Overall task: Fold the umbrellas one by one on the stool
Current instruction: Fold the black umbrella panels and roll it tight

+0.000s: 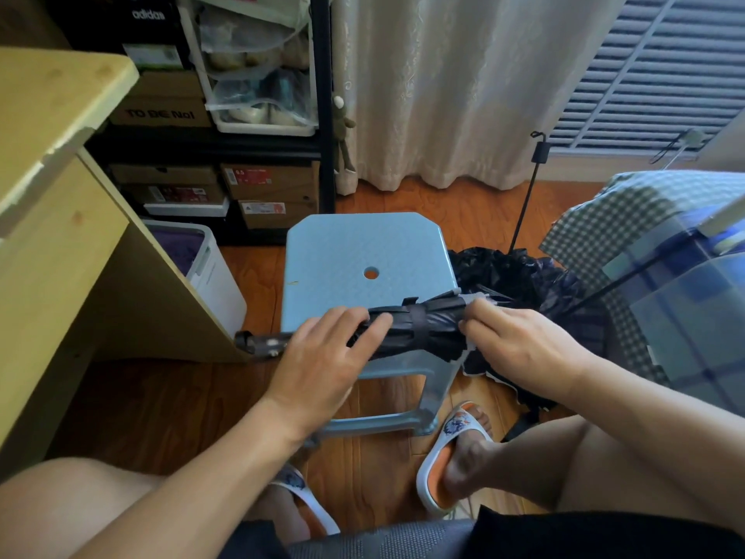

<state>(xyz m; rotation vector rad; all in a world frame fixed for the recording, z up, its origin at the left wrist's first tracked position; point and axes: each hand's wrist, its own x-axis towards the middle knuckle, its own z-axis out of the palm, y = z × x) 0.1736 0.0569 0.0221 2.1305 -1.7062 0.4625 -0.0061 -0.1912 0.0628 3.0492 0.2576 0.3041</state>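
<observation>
1. Black folded umbrella lies strapped across the blue stool's near edge.
2. Left hand presses it flat-fingered; right hand pinches its canopy end.
3. Black open umbrella and checked umbrella wait unfolded beside the stool.

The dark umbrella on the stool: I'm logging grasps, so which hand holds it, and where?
The left hand rests flat on the dark umbrella near its handle end. The right hand pinches the canopy's edge at the other end.
</observation>
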